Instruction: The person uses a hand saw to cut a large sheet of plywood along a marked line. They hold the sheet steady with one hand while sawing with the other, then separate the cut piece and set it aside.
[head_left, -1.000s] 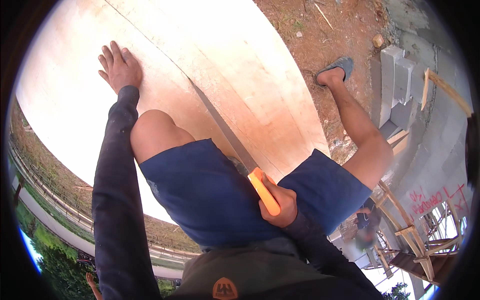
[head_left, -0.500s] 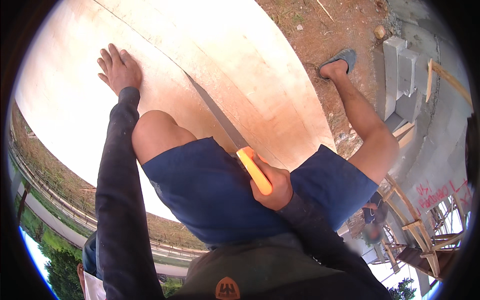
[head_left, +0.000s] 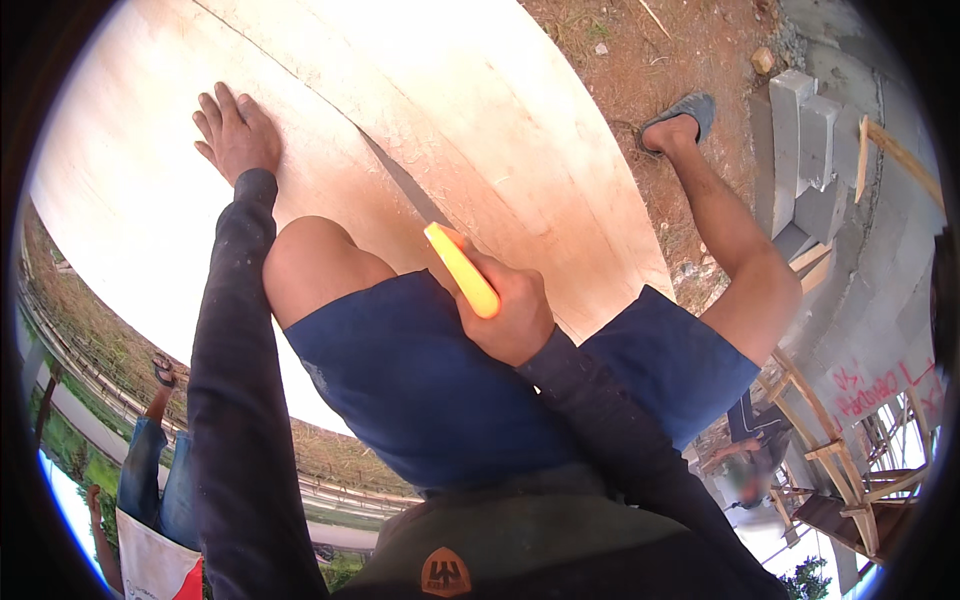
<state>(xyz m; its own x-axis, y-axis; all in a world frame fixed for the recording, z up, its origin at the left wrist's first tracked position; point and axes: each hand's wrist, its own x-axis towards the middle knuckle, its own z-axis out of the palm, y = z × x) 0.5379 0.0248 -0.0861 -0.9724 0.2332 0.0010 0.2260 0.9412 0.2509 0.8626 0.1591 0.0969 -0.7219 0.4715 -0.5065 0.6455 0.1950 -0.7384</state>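
Wood [head_left: 520, 180] lies beneath my left hand [head_left: 240, 135], spread flat. My right hand [head_left: 515, 312] clamps the orange handle [head_left: 462, 270] of a saw [head_left: 403, 182], its blade along a slit [head_left: 300, 76].

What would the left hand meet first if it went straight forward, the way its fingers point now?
Nothing, as far as the picture shows: the left hand lies flat on the board, and only board runs ahead of its fingers. Strong glare there could hide something small.

The saw [head_left: 462, 270] sits partway in the board [head_left: 520, 200], with ground [head_left: 690, 60] to the board's right and blocks [head_left: 818, 140] farther right.
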